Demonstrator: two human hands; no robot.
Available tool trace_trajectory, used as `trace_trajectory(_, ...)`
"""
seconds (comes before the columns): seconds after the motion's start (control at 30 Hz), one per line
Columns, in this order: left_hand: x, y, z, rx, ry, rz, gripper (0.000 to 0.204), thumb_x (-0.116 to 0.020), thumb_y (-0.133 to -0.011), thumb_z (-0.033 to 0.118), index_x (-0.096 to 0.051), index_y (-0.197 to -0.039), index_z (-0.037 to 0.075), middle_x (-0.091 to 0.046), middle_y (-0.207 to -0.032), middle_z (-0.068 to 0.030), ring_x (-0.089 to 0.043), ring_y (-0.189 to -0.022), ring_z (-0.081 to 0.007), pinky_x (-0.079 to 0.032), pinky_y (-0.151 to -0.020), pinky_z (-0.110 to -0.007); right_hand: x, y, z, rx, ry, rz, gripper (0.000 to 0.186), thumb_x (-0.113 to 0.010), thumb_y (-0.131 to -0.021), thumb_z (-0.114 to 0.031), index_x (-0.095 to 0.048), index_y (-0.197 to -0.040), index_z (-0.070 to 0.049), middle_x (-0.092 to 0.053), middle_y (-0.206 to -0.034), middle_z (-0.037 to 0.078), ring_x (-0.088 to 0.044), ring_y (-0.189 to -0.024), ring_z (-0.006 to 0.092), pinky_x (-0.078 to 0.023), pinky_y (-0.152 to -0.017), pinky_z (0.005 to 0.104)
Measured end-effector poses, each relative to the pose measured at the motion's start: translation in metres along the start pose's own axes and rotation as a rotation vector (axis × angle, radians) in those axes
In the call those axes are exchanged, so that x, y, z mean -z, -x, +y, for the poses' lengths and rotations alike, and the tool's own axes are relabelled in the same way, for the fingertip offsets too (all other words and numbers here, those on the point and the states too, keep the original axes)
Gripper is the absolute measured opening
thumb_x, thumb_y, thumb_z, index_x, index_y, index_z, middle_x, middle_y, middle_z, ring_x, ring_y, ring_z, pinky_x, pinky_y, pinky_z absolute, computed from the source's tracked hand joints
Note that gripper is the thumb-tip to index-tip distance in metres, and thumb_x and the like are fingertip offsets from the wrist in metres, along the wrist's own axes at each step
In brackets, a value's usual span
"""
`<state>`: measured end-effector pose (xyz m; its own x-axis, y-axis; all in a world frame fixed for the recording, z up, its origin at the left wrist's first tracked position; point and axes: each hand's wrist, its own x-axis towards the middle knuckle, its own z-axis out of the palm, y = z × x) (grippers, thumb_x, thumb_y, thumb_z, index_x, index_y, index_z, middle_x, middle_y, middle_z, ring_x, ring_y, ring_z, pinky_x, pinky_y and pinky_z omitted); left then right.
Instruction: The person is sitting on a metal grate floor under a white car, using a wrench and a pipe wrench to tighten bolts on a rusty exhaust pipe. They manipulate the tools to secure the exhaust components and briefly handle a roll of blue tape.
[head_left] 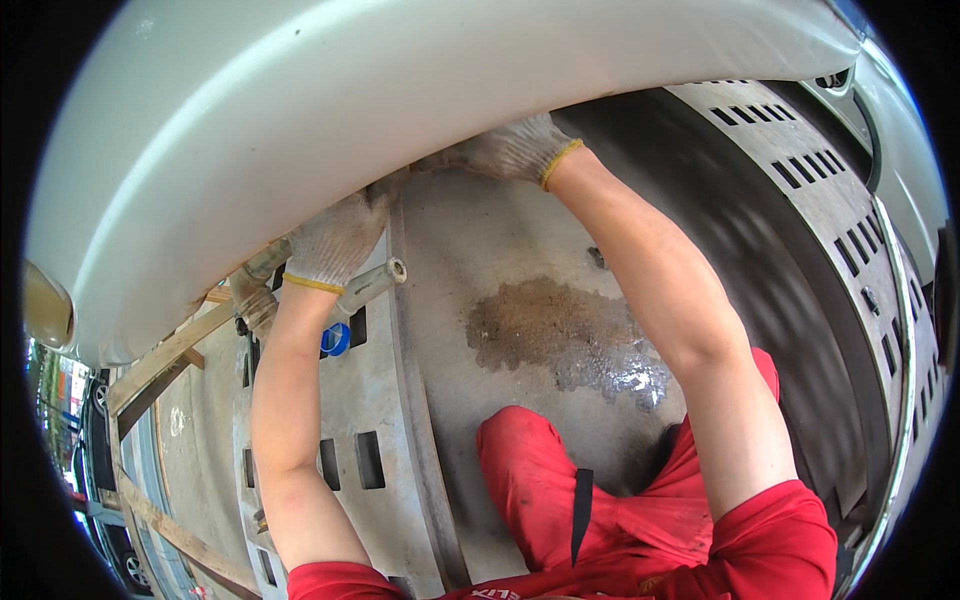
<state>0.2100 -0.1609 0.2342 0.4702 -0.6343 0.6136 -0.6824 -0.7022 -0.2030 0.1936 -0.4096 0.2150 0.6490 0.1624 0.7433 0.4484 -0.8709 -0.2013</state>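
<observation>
A large white car body panel (300, 110) curves over the top of the view. Under its lower edge reach both hands, in off-white knit gloves with yellow cuffs. My left hand (335, 240) is close to the panel's edge, its fingertips going out of sight in shadow. Farther right, my right hand (515, 147) is partly covered by the panel, with its fingers hidden. What either hand touches cannot be made out. Beside my left wrist lies a pale, translucent tube-like piece (370, 285) with an open round end. A blue ring-shaped cap (336, 340) is just below it.
Slotted metal ramps stand on the left (345, 420) and right (800, 160). Between them, a dark wet patch (545, 325) marks the floor near my red-trousered knees. A wooden frame (175, 360) is at the left, with parked vehicles (95, 450) beyond it.
</observation>
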Motion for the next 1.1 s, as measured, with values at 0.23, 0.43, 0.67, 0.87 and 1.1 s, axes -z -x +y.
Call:
trace_trajectory(0.23, 0.004, -0.010, -0.003, -0.175, -0.020, 0.075, 0.043, -0.073, -0.098, 0.039, -0.069, -0.126, 0.007, -0.073, -0.112, -0.0166, -0.071, -0.099, -0.0398, -0.055, -0.086, -0.050, 0.002, -0.001, 0.005, -0.019, -0.076, -0.016, 0.085, -0.085, -0.072, -0.070, -0.070, -0.134, -0.013, -0.070, -0.132, 0.014, -0.063, -0.126, 0.0367, -0.047, -0.108, 0.0490)
trace_trajectory(0.43, 0.013, -0.023, -0.017, -0.218, -0.056, 0.109, 0.032, -0.075, -0.097, 0.029, -0.073, -0.124, 0.012, -0.074, -0.112, -0.0150, -0.071, -0.099, -0.0363, -0.056, -0.085, -0.047, 0.007, -0.003, -0.008, -0.051, -0.128, -0.044, 0.088, -0.085, -0.068, -0.073, -0.072, -0.132, -0.014, -0.072, -0.130, 0.014, -0.065, -0.125, 0.0350, -0.049, -0.109, 0.0456)
trace_trajectory(0.67, 0.014, -0.047, -0.032, -0.336, 0.086, 0.129, 0.033, -0.071, -0.099, 0.030, -0.072, -0.126, 0.012, -0.073, -0.115, -0.0149, -0.071, -0.103, -0.0342, -0.056, -0.089, -0.046, -0.003, 0.001, 0.010, -0.110, -0.017, -0.037, 0.097, -0.085, -0.062, -0.077, -0.071, -0.133, -0.012, -0.070, -0.132, 0.018, -0.063, -0.130, 0.0346, -0.048, -0.112, 0.0437)
trace_trajectory(0.87, 0.017, -0.056, -0.038, -0.180, 0.101, 0.164, 0.034, -0.069, -0.100, 0.031, -0.070, -0.127, 0.011, -0.073, -0.116, -0.0153, -0.071, -0.104, -0.0339, -0.057, -0.089, -0.046, -0.009, -0.010, -0.002, -0.138, -0.033, -0.066, 0.096, -0.084, -0.062, -0.077, -0.072, -0.130, -0.011, -0.068, -0.136, 0.019, -0.061, -0.133, 0.0360, -0.048, -0.111, 0.0469)
trace_trajectory(1.1, -0.024, -0.111, -0.044, -0.076, 0.177, 0.287, 0.035, -0.066, -0.102, 0.032, -0.068, -0.129, 0.009, -0.072, -0.118, -0.0158, -0.071, -0.105, -0.0335, -0.058, -0.089, -0.045, 0.005, -0.004, -0.008, -0.211, 0.062, -0.005, 0.093, -0.088, -0.061, -0.071, -0.071, -0.132, -0.012, -0.071, -0.132, 0.017, -0.065, -0.127, 0.0341, -0.051, -0.106, 0.0465)
